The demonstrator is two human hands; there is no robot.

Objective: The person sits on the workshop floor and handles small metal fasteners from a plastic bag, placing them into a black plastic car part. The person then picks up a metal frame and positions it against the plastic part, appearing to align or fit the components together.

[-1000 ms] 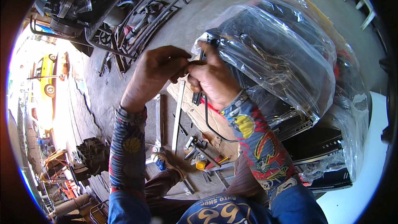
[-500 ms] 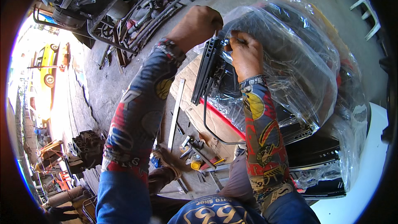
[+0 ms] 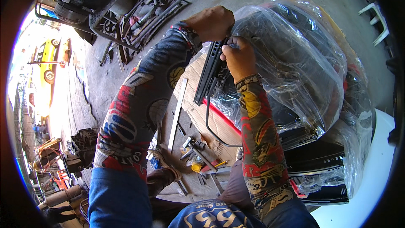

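Observation:
A black car seat (image 3: pixel 274 59) in clear plastic wrap lies on the floor before me. Along its left side runs a black perforated seat rail (image 3: pixel 207 74), and a thin bent black bar (image 3: pixel 209 122) curves from it toward me. At the rail's far end is my left hand (image 3: pixel 214 23), its fingers curled in a fist. Close beside it, my right hand (image 3: pixel 240 59) is closed against the same end, thumb pressed to the bent fingers. Whatever either hand pinches is hidden by the fingers.
Flattened cardboard (image 3: pixel 194 76) lies under the seat, with a flat metal bar (image 3: pixel 177 114) across its left edge. A hammer (image 3: pixel 203 157) and a yellow tape measure (image 3: pixel 196 167) sit near my feet. A metal-framed rack (image 3: pixel 126 44) with scrap parts stands at the far left.
My left hand has shifted slightly right, over the rail's end. My right hand has moved a little left and down, and its fingers have curled in tighter.

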